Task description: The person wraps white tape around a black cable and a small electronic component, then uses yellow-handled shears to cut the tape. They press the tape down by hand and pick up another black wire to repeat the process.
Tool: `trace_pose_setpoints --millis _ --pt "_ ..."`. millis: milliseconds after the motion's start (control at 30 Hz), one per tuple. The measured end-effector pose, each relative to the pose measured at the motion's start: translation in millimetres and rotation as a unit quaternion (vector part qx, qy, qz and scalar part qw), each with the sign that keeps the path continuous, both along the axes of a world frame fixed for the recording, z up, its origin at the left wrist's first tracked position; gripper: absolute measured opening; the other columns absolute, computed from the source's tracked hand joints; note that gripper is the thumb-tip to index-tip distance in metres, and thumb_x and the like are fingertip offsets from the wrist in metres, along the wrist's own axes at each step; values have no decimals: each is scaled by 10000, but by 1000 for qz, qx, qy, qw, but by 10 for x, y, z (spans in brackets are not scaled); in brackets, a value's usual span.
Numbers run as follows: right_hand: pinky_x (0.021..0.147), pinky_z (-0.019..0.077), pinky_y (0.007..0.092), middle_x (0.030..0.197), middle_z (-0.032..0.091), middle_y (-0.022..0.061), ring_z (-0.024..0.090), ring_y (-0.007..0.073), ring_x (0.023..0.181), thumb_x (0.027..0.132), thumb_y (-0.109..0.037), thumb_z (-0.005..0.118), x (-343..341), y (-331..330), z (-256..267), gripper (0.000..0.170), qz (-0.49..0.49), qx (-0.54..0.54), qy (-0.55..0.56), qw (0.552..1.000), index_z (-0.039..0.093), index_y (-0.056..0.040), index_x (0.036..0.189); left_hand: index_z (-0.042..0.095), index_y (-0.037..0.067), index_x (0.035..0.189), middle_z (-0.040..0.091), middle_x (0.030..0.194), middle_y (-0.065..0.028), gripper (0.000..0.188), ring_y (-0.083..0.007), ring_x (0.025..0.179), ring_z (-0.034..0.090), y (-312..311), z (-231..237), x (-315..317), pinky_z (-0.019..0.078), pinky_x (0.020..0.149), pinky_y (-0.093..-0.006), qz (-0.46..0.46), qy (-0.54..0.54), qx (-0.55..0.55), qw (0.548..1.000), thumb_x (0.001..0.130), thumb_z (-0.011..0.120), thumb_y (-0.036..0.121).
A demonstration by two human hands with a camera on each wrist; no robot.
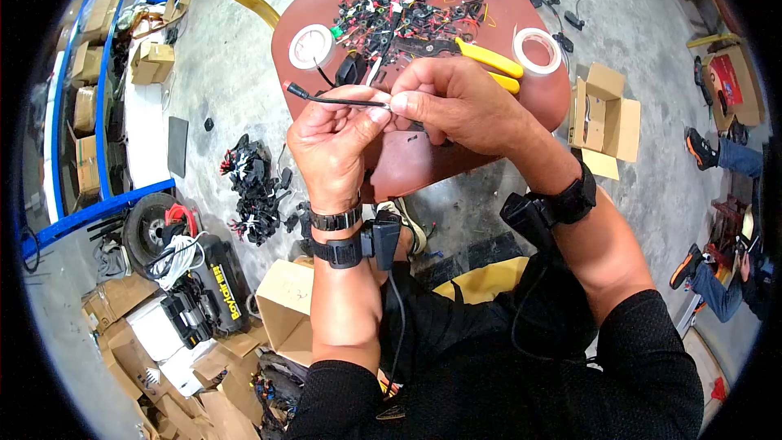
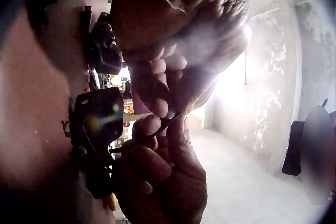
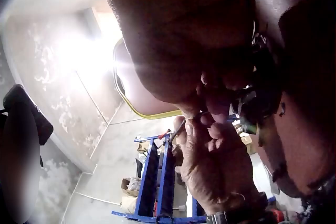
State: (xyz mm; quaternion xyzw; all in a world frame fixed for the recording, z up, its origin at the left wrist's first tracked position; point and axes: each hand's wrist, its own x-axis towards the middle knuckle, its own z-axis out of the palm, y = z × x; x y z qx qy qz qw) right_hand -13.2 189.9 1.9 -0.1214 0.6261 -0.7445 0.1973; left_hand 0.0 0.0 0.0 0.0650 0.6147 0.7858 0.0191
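A thin black cable (image 1: 346, 101) with a connector at its end runs across the fingers of the left hand (image 1: 334, 143), which pinches it between thumb and fingertips. The right hand (image 1: 468, 106) pinches the cable's other end, its fingertips close beside the left thumb. In the left wrist view the fingertips of the right hand (image 2: 163, 166) and left hand (image 2: 184, 29) meet around the dark cable. The right wrist view shows the left hand (image 3: 218, 166) below the shadowed right hand (image 3: 184, 40). What lies between the fingertips is too small to tell.
The reddish table (image 1: 456, 165) bears a pile of small connectors and wires (image 1: 399, 20), yellow-handled pliers (image 1: 489, 57) and two tape rolls (image 1: 312, 46), (image 1: 537, 50). An open carton (image 1: 603, 118) stands on the floor at the right; black parts (image 1: 257, 187) lie at the left.
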Motion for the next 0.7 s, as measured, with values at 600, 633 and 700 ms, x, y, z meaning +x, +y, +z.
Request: trace_pose_setpoints --millis 600,633,700 --pt "530 433 213 688 627 3 543 38 611 889 -132 680 -36 -74 -42 152 -138 78 128 979 613 -3 846 610 -65 1083 706 972 -200 247 -181 790 682 189 -51 -11 572 670 -287 79 -28 47 995 844 666 -82" --pt "534 436 215 687 619 -1 540 37 618 889 -125 678 -30 -79 -32 144 -150 87 139 975 613 -3 849 609 -63 1077 707 965 -200 240 -180 788 683 182 -65 -15 571 664 -286 80 -27 53 995 845 666 -79" --pt "553 434 205 709 605 -17 530 25 644 893 -115 674 -34 -78 -1 121 -154 75 135 976 620 -7 879 604 -58 1068 708 956 -203 230 -184 788 685 167 -72 -31 569 657 -284 79 -23 69 994 847 665 -75"
